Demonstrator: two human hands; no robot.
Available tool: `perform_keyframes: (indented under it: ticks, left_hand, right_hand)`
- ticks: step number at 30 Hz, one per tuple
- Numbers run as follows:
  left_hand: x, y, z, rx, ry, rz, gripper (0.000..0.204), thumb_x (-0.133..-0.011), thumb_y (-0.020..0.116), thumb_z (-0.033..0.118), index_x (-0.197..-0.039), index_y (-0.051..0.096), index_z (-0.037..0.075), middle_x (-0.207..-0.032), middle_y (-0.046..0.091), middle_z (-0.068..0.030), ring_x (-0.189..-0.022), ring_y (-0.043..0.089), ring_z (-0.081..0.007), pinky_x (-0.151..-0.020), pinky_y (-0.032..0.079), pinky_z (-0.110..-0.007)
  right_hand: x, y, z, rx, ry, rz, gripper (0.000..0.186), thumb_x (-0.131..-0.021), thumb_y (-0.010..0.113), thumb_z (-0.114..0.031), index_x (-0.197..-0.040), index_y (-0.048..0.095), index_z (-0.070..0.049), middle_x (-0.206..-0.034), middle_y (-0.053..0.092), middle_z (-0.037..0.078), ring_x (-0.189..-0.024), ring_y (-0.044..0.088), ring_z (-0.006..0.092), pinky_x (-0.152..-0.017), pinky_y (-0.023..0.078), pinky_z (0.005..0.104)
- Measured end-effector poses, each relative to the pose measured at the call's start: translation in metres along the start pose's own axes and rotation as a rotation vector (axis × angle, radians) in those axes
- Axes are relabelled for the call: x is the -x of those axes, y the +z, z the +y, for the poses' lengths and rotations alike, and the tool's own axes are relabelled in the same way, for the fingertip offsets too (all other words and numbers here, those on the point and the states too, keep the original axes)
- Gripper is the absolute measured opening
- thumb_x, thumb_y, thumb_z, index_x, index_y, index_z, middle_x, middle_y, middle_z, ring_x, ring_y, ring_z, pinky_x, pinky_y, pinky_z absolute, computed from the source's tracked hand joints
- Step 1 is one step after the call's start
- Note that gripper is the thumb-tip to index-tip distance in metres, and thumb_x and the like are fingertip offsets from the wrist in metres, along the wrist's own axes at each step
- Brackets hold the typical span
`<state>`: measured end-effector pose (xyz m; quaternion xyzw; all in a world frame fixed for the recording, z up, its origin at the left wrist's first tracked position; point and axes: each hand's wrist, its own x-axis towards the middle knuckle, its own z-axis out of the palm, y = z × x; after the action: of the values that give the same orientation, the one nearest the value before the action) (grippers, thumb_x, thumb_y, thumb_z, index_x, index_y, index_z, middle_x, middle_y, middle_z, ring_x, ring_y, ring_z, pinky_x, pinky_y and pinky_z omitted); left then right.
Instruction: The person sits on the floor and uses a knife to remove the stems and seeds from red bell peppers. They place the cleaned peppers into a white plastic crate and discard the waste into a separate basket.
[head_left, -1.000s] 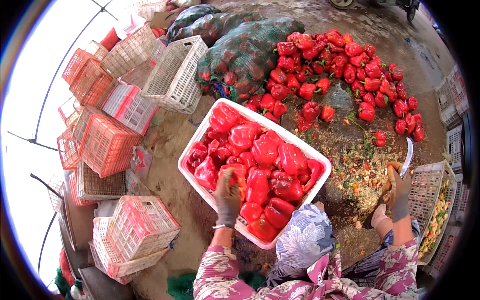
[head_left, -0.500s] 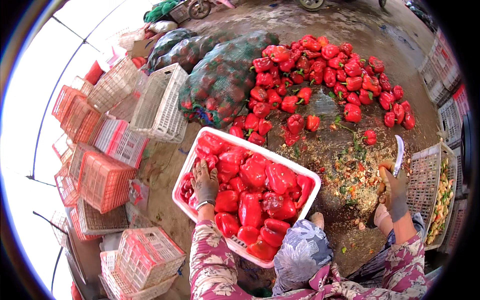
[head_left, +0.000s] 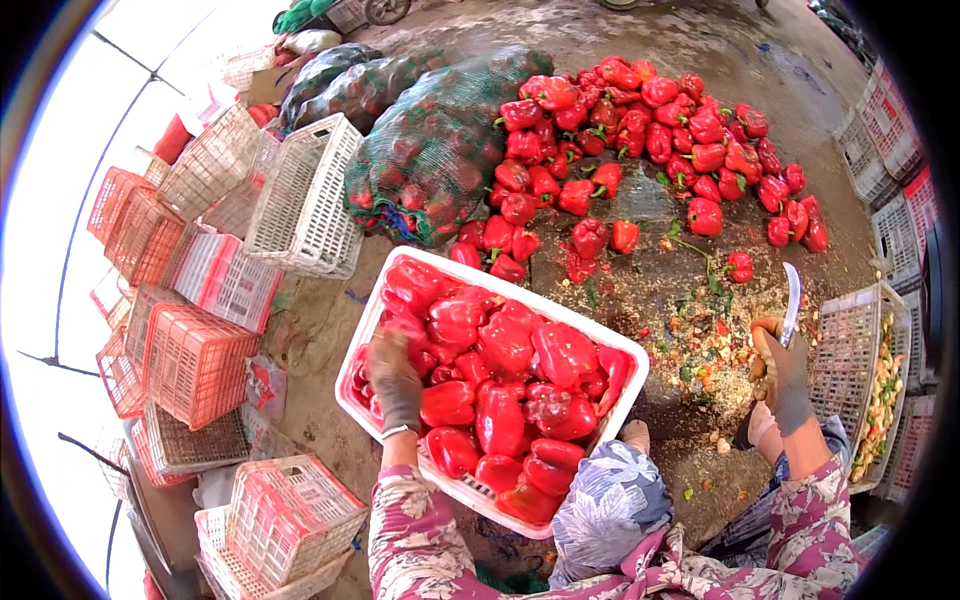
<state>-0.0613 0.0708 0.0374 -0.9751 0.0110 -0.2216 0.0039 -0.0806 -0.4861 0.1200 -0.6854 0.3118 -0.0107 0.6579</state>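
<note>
A white plastic crate (head_left: pixel 622 408), tilted in front of me, is filled with red bell peppers (head_left: pixel 505 345). Over its left side is my left hand (head_left: pixel 395 385) in a dark-palmed grey glove, touching or just above the peppers there; motion smears its fingers. My right hand (head_left: pixel 785 370), gloved too, is closed round the handle of a knife (head_left: pixel 792 300) whose curved pale blade points up. It is held to the right of the crate, above ground strewn with scraps.
Loose red peppers (head_left: pixel 690 135) lie heaped beyond the crate, beside full green mesh sacks (head_left: pixel 440 140). Stacked orange and white baskets (head_left: pixel 200 360) line the left. A basket (head_left: pixel 845 370) holding pepper cores stands at right. Seeds and trimmings (head_left: pixel 700 350) litter the ground.
My left hand, spread flat on the peppers before, has shifted slightly left and is now blurred. The right hand keeps the knife raised in about the same place.
</note>
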Motion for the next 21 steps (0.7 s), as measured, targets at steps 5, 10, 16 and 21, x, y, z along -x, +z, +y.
perform_keyframes:
  ticks: [5, 10, 16, 21]
  left_hand:
    - [-0.022, -0.004, 0.002, 0.334, -0.283, -0.166, 0.044, -0.085, 0.071, 0.02, -0.125, 0.058, 0.008, -0.123, 0.062, -0.0195, -0.114, 0.058, -0.0448, -0.095, 0.049, -0.052]
    - [-0.043, 0.0, -0.008, 0.01, -0.247, -0.413, 0.048, -0.074, 0.082, 0.029, -0.109, 0.057, 0.007, -0.107, 0.06, -0.0262, -0.102, 0.061, -0.045, -0.086, 0.051, -0.051]
    - [-0.05, 0.008, 0.011, 0.108, -0.353, -0.576, 0.047, -0.072, 0.084, 0.018, -0.108, 0.057, 0.006, -0.117, 0.053, -0.0311, -0.099, 0.062, -0.0471, -0.083, 0.053, -0.051]
    - [-0.052, 0.029, 0.01, 0.094, -0.383, -0.579, 0.05, -0.073, 0.085, 0.017, -0.113, 0.058, 0.007, -0.12, 0.052, -0.0291, -0.105, 0.06, -0.048, -0.088, 0.053, -0.05]
  right_hand:
    - [-0.003, -0.004, 0.01, 0.011, -0.074, -0.008, 0.023, -0.092, 0.07, -0.018, -0.107, 0.066, -0.002, -0.073, 0.059, 0.0, -0.043, 0.054, 0.0101, -0.03, 0.038, 0.0262]
    - [0.007, 0.014, -0.012, 0.021, 0.034, -0.021, 0.023, -0.093, 0.069, -0.02, -0.108, 0.065, -0.002, -0.071, 0.058, 0.001, -0.043, 0.054, 0.0095, -0.03, 0.04, 0.0244]
    - [0.009, 0.01, -0.023, 0.033, 0.06, -0.032, 0.023, -0.093, 0.068, -0.019, -0.106, 0.066, 0.0, -0.069, 0.059, 0.0, -0.043, 0.055, 0.0083, -0.031, 0.039, 0.0228]
    - [0.0, -0.002, -0.011, -0.05, 0.088, -0.102, 0.021, -0.093, 0.067, -0.015, -0.104, 0.065, 0.003, -0.068, 0.058, 0.0, -0.043, 0.054, 0.0079, -0.035, 0.044, 0.0218]
